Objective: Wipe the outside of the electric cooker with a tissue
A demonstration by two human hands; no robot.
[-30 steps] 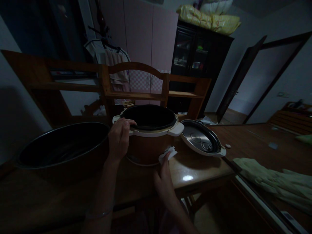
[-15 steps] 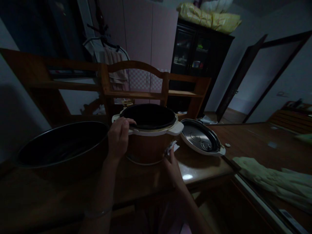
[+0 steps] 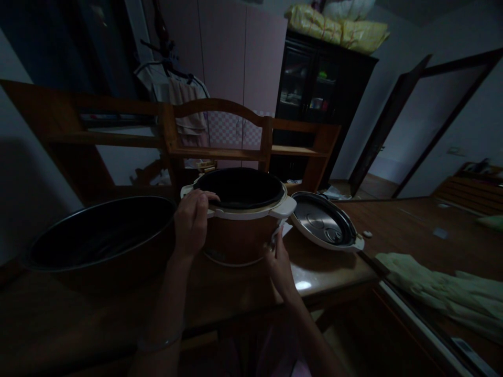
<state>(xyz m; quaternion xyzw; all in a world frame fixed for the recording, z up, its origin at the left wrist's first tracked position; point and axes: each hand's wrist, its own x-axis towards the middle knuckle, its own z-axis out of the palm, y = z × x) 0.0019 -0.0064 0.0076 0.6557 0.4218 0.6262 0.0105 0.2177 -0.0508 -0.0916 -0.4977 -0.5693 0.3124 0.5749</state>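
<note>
"Hands?"
"My left hand [image 3: 192, 220] curls over the cooker [image 3: 239, 238] on the bench [image 3: 334, 269]; my right hand [image 3: 280, 268] pinches a tissue [image 3: 287, 229] at its side."
"Risk?"
"Sideways pressure could skid it if my left hand slackens."

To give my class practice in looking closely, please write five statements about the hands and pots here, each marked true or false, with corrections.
1. The left hand touches the brown pot at its rim. True.
2. The right hand holds a metal spoon. False: it holds a white wipe or cloth.
3. The lid lies right of the brown pot. True.
4. The dark basin is right of the lid. False: it is left of the brown pot.
5. The lid covers the brown pot. False: the pot is open.
</note>
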